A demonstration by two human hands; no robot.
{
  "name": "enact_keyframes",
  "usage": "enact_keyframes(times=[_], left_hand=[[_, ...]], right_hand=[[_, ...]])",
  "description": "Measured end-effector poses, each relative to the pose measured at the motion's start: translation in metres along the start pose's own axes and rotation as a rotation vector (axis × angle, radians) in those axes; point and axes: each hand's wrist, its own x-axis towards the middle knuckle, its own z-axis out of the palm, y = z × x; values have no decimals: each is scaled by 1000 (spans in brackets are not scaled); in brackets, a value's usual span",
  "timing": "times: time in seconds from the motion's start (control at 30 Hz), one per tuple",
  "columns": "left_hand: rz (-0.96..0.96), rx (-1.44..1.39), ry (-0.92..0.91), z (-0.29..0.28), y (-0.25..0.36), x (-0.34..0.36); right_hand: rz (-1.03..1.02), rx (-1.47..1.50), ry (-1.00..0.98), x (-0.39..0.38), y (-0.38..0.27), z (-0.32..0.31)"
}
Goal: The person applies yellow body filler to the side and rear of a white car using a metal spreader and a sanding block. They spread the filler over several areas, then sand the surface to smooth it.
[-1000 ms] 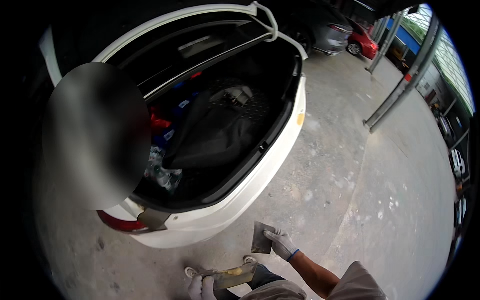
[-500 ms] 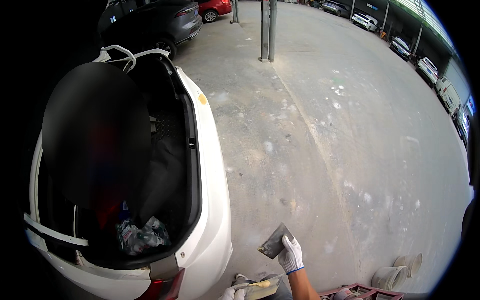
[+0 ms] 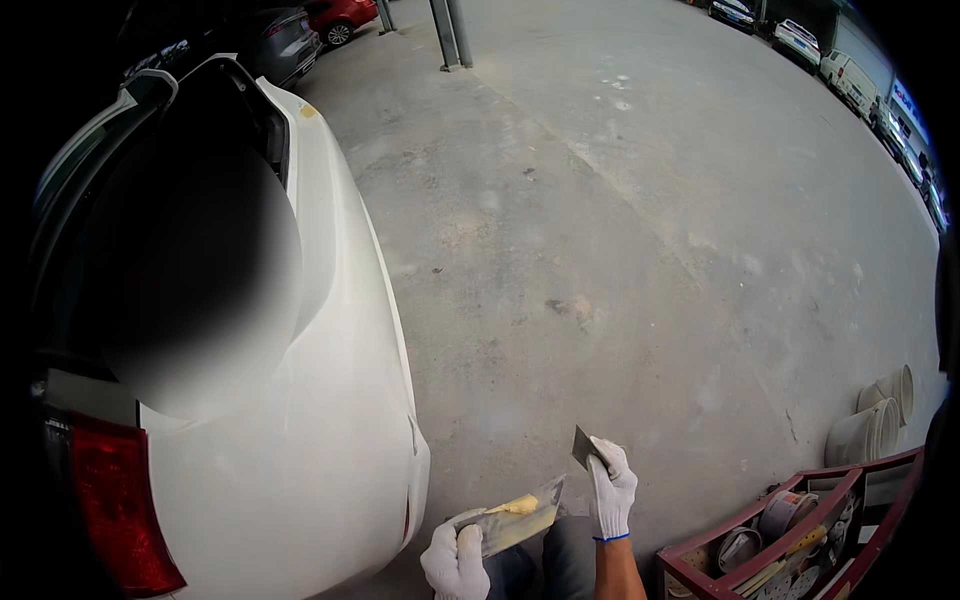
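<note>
My left hand (image 3: 455,562), in a white glove, grips a flat metal mixing board (image 3: 520,520) with a lump of yellowish filler (image 3: 515,505) on it. Just to its right, my right hand (image 3: 612,490), also gloved in white, holds a small metal spreader blade (image 3: 583,446) tilted upward, a little apart from the board. Both hands sit low in the picture, beside the rear corner of a white car (image 3: 330,400). The car's boot lid (image 3: 120,110) is raised and part of the boot is hidden behind a blur.
A red tool trolley (image 3: 790,525) with tins and discs stands at the lower right, with pale buckets (image 3: 875,420) lying behind it. Bare concrete floor (image 3: 620,220) stretches ahead. Metal posts (image 3: 450,30) and parked cars (image 3: 300,35) stand far back.
The view has swung right, away from the open boot toward the car's rear corner and the floor. Both hands still hold the board and the spreader, now closer together.
</note>
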Motion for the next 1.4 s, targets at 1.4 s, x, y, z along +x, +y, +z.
enact_keyframes(times=[1.4], left_hand=[[314, 679, 574, -52, -174, -54]], right_hand=[[-752, 389, -405, 17, 118, 211]])
